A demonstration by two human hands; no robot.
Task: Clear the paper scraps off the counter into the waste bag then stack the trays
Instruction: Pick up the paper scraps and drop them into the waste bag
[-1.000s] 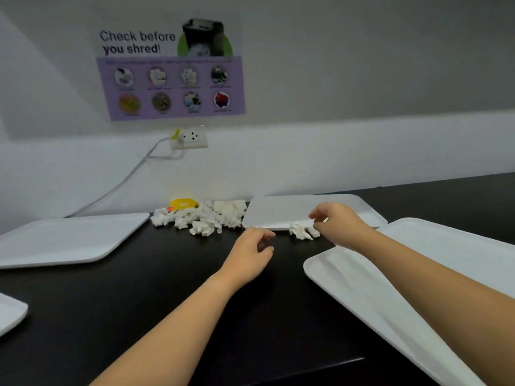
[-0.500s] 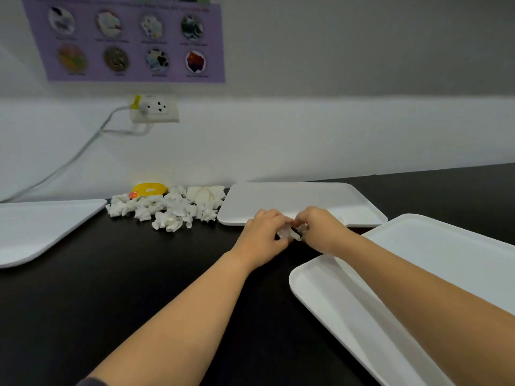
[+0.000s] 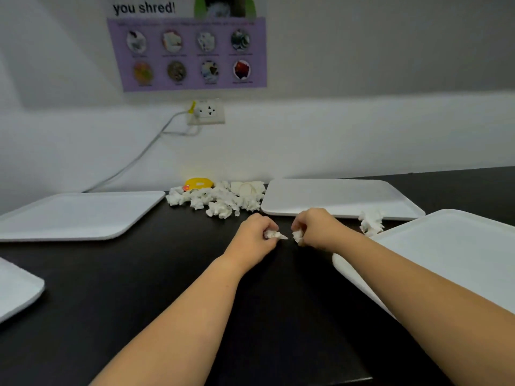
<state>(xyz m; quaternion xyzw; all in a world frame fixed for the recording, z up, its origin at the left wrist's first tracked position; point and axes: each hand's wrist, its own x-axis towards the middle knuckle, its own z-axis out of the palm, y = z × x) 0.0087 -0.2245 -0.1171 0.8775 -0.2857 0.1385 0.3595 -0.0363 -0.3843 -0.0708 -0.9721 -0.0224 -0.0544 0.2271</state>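
Head view: hands have parted since half a second ago, each now holding its own crumpled paper scrap. Left hand [image 3: 255, 236] fingers closed on a scrap [image 3: 274, 234]; right hand [image 3: 317, 228] fingers closed on another scrap [image 3: 297, 235], both low over the black table [image 3: 139, 288]. Scrap pile [image 3: 220, 199] sits by the wall between the left tray [image 3: 78, 215] and middle tray [image 3: 334, 196]; loose scrap [image 3: 370, 220] touches the right tray [image 3: 451, 246]. Bare table lies below the hands.

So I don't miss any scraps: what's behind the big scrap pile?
Behind the scrap pile, by the wall, sit a yellow object and a folded white piece. Both are partly hidden, and anything lower is covered.
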